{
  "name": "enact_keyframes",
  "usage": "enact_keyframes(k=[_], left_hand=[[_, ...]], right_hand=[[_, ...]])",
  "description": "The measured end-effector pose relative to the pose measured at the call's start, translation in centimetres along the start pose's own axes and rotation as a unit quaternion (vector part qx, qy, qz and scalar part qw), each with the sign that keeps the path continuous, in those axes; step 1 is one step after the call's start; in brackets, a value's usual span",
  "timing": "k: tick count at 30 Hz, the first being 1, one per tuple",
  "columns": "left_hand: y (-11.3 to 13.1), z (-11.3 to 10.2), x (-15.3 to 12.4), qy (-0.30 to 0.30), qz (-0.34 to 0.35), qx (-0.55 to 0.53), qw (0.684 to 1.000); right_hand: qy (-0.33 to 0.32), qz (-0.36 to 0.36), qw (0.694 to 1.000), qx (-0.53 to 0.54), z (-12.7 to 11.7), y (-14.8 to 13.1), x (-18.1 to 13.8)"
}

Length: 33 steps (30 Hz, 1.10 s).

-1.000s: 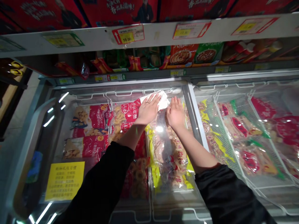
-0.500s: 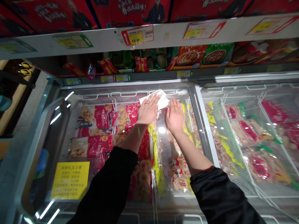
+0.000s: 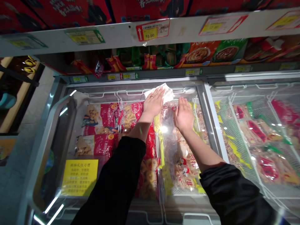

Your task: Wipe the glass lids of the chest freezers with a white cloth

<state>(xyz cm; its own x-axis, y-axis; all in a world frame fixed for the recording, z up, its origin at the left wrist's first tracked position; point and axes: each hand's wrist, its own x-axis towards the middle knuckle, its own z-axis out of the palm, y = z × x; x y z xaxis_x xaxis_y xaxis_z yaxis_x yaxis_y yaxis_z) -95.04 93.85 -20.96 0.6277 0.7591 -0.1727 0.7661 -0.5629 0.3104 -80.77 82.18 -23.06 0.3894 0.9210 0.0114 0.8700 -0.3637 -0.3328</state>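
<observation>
My left hand [image 3: 153, 103] lies flat, palm down, on a white cloth [image 3: 164, 91] pressed against the glass lid [image 3: 77, 106] of a chest freezer, near the lid's far edge. A ring shows on one of its fingers. My right hand [image 3: 184, 115] rests flat on the same glass just to the right of the cloth, fingers together, holding nothing. Both arms wear black sleeves. Under the glass lie red bags [image 3: 100, 115] and yellow-edged clear bags [image 3: 180, 162] of frozen food.
A second freezer lid [image 3: 257, 125] adjoins on the right, past a metal frame bar [image 3: 211, 115]. A yellow notice [image 3: 79, 177] is stuck on the lid at front left. Above the freezer a shelf [image 3: 168, 32] carries price tags and boxed goods. An aisle floor [image 3: 14, 162] lies left.
Both hands have stayed flat on the glass at the lid's far edge, the left hand and cloth edging slightly farther away. The camera view has drifted left, shifting everything rightward.
</observation>
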Motion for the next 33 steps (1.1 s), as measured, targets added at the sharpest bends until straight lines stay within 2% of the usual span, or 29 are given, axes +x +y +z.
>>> enact_keyframes(k=[9, 13, 17, 20, 23, 25, 28, 31, 33], left_hand=[[0.5, 0.4, -2.7, 0.002, -0.008, 0.006, 1.000], [0.9, 0.6, -2.5, -0.007, 0.014, 0.003, 1.000], [0.6, -0.2, -1.5, -0.038, 0.040, -0.022, 0.998], [-0.8, -1.2, -1.4, -0.042, 0.047, -0.070, 0.996], [-3.4, -2.4, -2.7, 0.010, 0.017, -0.094, 0.995], [-5.5, -2.8, -3.9, 0.025, -0.032, -0.086, 0.995], [-7.7, -2.6, -5.3, 0.020, -0.066, -0.046, 0.997], [-8.4, -1.9, -5.8, 0.032, -0.071, -0.013, 0.997], [-8.3, -1.7, -5.7, 0.041, -0.069, -0.007, 0.997]], right_hand=[[-0.022, -0.048, 0.998, 0.034, -0.2, -0.3, 0.0], [-0.016, -0.044, 0.998, 0.032, 0.0, -0.3, 0.1], [-0.017, -0.047, 0.998, 0.035, 0.0, -0.2, 0.2], [-0.021, -0.043, 0.998, 0.031, -0.4, -0.2, 0.1], [-0.031, -0.052, 0.998, 0.021, -1.1, -0.7, -0.2], [-0.044, -0.085, 0.995, 0.014, -1.5, -1.5, -0.1], [-0.071, -0.152, 0.986, 0.011, -1.3, -3.6, 1.0], [-0.112, -0.208, 0.972, 0.002, -0.3, -5.8, 3.0], [-0.148, -0.217, 0.965, -0.011, 0.4, -6.6, 4.1]])
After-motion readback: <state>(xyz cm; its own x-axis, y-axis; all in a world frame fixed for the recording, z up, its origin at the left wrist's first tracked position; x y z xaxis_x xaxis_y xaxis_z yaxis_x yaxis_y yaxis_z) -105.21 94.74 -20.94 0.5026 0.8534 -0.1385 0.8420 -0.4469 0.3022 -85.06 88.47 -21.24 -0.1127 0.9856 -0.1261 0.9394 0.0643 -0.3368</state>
